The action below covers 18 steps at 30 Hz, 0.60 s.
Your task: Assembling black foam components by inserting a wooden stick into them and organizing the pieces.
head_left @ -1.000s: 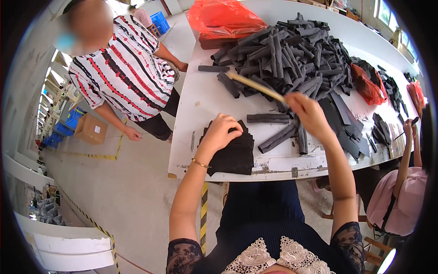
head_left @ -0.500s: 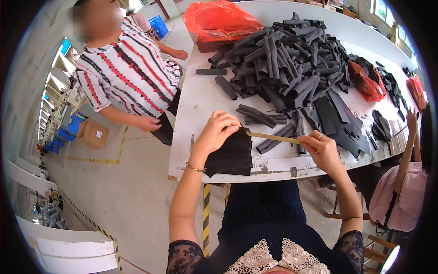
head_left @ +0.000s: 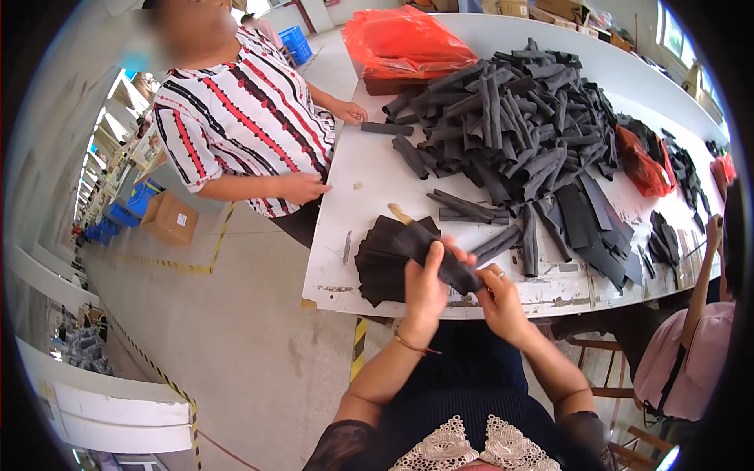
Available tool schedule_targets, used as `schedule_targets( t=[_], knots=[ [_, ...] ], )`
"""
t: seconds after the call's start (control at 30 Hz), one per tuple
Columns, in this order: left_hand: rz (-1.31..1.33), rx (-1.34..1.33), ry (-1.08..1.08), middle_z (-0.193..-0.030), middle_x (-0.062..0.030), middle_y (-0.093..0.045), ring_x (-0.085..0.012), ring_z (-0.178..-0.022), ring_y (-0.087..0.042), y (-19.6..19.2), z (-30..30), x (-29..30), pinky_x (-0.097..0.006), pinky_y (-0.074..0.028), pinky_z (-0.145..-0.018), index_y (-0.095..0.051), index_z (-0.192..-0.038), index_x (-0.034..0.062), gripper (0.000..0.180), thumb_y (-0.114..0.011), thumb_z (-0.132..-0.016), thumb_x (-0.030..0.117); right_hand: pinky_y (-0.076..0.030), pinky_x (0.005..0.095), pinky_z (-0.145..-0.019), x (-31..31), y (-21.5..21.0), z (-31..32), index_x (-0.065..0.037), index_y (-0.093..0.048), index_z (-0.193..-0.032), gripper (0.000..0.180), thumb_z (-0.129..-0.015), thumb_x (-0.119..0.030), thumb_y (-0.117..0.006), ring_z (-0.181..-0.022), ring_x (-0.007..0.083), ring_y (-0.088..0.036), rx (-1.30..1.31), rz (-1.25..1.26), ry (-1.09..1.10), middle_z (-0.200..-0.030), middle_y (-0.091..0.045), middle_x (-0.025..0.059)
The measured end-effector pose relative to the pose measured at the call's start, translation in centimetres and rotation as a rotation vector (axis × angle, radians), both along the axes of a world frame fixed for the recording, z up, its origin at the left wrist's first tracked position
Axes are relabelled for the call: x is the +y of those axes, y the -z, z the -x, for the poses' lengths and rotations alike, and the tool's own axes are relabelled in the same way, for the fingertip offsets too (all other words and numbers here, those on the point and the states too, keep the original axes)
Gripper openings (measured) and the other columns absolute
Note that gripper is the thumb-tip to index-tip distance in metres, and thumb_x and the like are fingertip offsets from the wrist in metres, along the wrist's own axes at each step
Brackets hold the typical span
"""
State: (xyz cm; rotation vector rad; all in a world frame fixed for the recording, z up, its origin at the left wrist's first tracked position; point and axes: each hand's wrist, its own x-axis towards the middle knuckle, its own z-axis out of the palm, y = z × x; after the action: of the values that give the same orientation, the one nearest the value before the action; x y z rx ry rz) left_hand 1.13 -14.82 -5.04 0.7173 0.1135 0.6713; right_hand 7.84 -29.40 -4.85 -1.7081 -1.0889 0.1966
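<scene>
A long white table (head_left: 345,212) runs away from me across a workshop floor marked with striped tape, and a big heap of rolled black pieces (head_left: 518,133) fills its far middle.

From the head camera, my left hand (head_left: 426,284) is wrapped around a black rolled piece (head_left: 440,257), holding it up at the near edge above the flat stack of black pieces (head_left: 385,259), probably so I can work it over the pile. My right hand (head_left: 496,302) pinches its lower right end, fingers closed on it. A thin pale stick (head_left: 400,213) pokes out behind the stack; its lower end is hidden. A person in a striped shirt (head_left: 243,125) stands at the table's left side. An orange bag (head_left: 408,39) sits far off.
</scene>
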Motion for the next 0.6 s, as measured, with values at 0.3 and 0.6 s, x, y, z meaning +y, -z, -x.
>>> schedule_targets(
  t=[0.3, 0.6],
  knots=[
    [0.17, 0.136, -0.244, -0.061, 0.0013, -0.048, -0.0053, -0.043, -0.036, -3.0, 0.2, 0.6, -0.023, -0.028, -0.041, -0.059, -0.1, 0.0008, 0.029, -0.06, -0.099, 0.03, -0.049, 0.0506, -0.059, -3.2, 3.9, 5.4, 0.004, -0.054, -0.102, 0.011, -0.092, 0.0, -0.057, -0.074, 0.0468, -0.061, -0.209, 0.203, 0.168, -0.088, -0.058, 0.0271],
    [0.005, -0.052, -0.33, -0.054, 0.0074, -0.032, -0.0035, -0.038, -0.024, -7.9, -0.5, 6.3, -0.022, -0.02, -0.036, -0.056, -0.099, 0.0011, 0.033, -0.056, -0.101, 0.034, -0.044, 0.0321, -0.053, -12.9, 0.4, 2.8, 0.0, -0.064, -0.093, 0.023, -0.099, -0.022, -0.058, -0.055, 0.0177, -0.054, 0.566, 0.47, -0.247, -0.063, -0.055, 0.0142]
  ],
)
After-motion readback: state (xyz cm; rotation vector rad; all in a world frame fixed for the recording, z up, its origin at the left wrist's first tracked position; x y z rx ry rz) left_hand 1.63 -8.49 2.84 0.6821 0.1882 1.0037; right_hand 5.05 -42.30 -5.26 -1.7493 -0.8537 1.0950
